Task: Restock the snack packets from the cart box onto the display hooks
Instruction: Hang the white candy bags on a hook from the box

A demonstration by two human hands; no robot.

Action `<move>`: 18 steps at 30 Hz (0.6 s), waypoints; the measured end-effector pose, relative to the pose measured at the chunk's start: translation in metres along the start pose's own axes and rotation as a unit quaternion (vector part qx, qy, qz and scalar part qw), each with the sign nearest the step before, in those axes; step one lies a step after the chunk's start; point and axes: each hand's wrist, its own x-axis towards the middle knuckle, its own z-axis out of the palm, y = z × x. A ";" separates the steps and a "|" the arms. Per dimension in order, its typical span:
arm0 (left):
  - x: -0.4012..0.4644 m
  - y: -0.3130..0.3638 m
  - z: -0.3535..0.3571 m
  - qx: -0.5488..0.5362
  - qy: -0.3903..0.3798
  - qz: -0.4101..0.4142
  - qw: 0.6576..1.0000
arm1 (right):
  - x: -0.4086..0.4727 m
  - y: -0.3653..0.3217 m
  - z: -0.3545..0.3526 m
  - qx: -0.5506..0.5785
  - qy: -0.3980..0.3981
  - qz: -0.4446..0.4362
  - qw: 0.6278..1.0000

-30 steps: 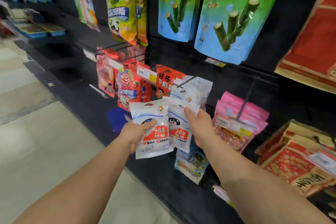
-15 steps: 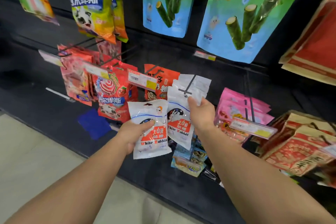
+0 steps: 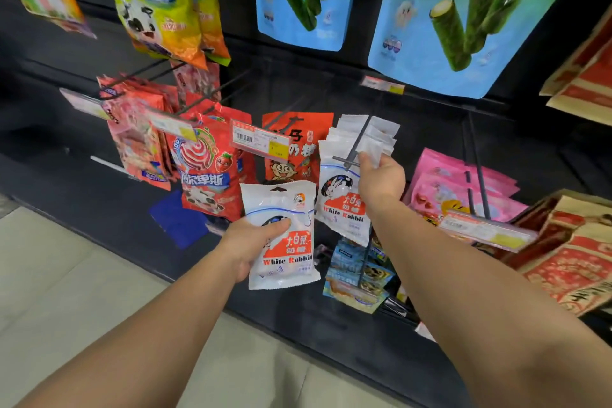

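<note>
Left hand [image 3: 246, 242] grips a White Rabbit packet [image 3: 281, 235] by its lower left side, thumb across the front, fingers curled behind. Packet upright, held free in front of the display, hang hole at top not on any hook.

Right hand [image 3: 381, 180] pinches the top of a second White Rabbit packet [image 3: 341, 199] right at the tip of a display hook [image 3: 356, 146]. Cannot tell if the hole is threaded on the hook yet. Behind it a stack of hung white packets [image 3: 367, 132] already sits on that same hook, tops fanned out.

The two held packets are just beside each other, edges near touching.

Left of the hook: orange-red cartoon-boy packet [image 3: 298, 149] with a price tag [image 3: 256, 139] in front, then red lollipop-print packets [image 3: 208, 166], then more red packets [image 3: 139, 132] further left. Right: pink packets [image 3: 463, 189] on their own hook with a price strip [image 3: 486, 230]. Below the right-hand packet, blue packets [image 3: 357, 275] hang low. Upper row: blue-green seaweed roll bags [image 3: 463, 10], yellow-green cow bags [image 3: 155, 0]. Far right, red-and-kraft paper bags [image 3: 569, 262]. Beige tile floor [image 3: 66, 291] at left.
</note>
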 end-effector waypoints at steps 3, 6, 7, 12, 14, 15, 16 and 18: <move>-0.002 0.003 0.004 0.005 -0.021 0.008 1.000 | -0.009 0.003 -0.009 0.009 -0.021 -0.015 1.000; -0.005 0.006 0.012 0.018 -0.045 0.017 0.999 | -0.032 0.006 -0.021 0.020 0.029 -0.049 0.998; -0.004 0.008 0.015 0.024 -0.052 0.020 0.998 | -0.039 0.009 -0.025 0.012 0.063 -0.059 0.996; -0.003 0.019 0.041 0.054 -0.089 0.029 0.994 | -0.081 0.025 -0.040 0.085 -0.100 -0.056 0.990; -0.002 0.025 0.052 0.067 -0.102 0.038 0.992 | -0.086 0.024 -0.041 0.125 -0.183 -0.043 0.974; 0.000 0.028 0.057 0.071 -0.107 0.041 0.991 | -0.084 0.022 -0.040 0.131 -0.177 -0.041 0.975; 0.001 0.031 0.061 0.073 -0.111 0.041 0.990 | -0.081 0.019 -0.040 0.130 -0.152 -0.035 0.979; 0.003 0.037 0.069 0.080 -0.112 0.041 0.990 | -0.072 0.013 -0.040 0.116 -0.101 -0.009 0.988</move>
